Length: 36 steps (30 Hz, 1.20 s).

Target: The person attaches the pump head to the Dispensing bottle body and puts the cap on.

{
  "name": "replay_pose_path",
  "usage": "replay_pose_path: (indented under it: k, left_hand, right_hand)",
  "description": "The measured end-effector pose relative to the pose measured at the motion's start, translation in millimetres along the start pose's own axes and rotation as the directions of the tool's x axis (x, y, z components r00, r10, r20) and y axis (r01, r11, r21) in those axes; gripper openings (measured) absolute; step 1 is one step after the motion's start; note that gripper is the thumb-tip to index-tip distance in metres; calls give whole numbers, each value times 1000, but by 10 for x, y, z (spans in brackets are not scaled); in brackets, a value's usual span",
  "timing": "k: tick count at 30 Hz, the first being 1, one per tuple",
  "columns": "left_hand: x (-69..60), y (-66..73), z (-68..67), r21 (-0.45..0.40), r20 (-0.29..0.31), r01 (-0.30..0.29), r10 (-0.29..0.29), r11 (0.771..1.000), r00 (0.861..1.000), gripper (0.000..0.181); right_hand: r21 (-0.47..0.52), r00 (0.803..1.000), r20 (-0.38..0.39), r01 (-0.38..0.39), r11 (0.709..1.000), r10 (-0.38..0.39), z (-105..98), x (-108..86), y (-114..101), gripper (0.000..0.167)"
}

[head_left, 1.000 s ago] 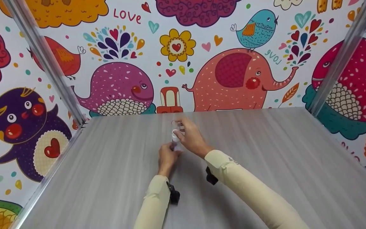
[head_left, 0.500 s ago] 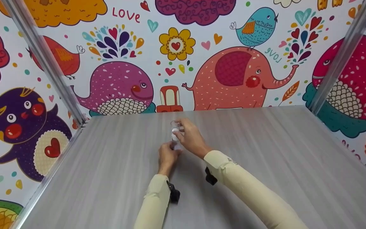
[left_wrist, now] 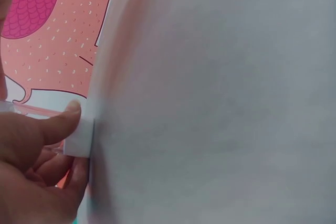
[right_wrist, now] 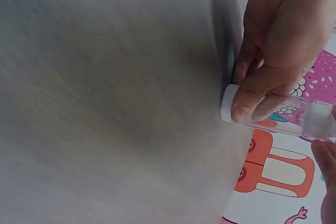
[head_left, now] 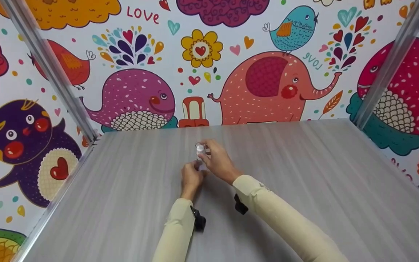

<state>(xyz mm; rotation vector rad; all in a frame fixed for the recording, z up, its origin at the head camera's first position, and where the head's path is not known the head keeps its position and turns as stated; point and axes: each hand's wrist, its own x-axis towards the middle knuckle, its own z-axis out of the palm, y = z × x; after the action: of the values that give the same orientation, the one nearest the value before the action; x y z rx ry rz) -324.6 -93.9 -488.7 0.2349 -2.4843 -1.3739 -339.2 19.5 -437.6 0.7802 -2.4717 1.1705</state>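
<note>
A slim clear container [right_wrist: 281, 124], tube-shaped, stands upright on the table with a white end piece [right_wrist: 228, 103] at its foot. My left hand [head_left: 192, 178] grips it low down; the left wrist view shows that hand [left_wrist: 37, 161] with thumb and fingers around the white end [left_wrist: 79, 137]. Above, a whitish band [right_wrist: 317, 119] circles the tube, seen as a white part [head_left: 200, 149] from the head. My right hand [head_left: 218, 160] pinches the upper part between thumb and fingers. Only part of the right hand [right_wrist: 328, 177] shows in its own wrist view.
The grey wood-grain table [head_left: 129, 182] runs back to a wall [head_left: 231, 72] printed with cartoon animals. Metal posts [head_left: 55, 72] rise at the left and right corners. Black wrist cameras [head_left: 198, 218] sit below both hands.
The right hand has come slightly lower in the head view. Less clear plastic shows above the white part, which appears higher. The left hand stays nearly still.
</note>
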Motion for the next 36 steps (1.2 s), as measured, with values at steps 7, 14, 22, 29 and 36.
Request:
replay_pose_path:
  k: [7,14,22,29,36]
  left_hand:
    - [-4,-7,15,3,4,-10,10,1000,1000,22]
    - [-1,-16,21,17,-13,-24,25,1000,1000,25]
    - [-10,-26,12,4,-24,-22,22,1000,999,24]
    - [-8,-20,19,-18,-3,-8,8,1000,1000,23]
    - [3,-7,14,-11,0,5,-5,1000,1000,24]
  right_hand:
    - [6,1000,6,-18,1000,18,1,-24,16,37]
    - [34,1000,-1,-21,999,22,15,-35,28,34]
    - [-53,998,-27,59,997,-61,40,-22,40,32]
    - [-163,987,-53,144,976,-154,35,-43,63,30]
    - [-118,988,-57,139,983,-147,34,-40,71,32]
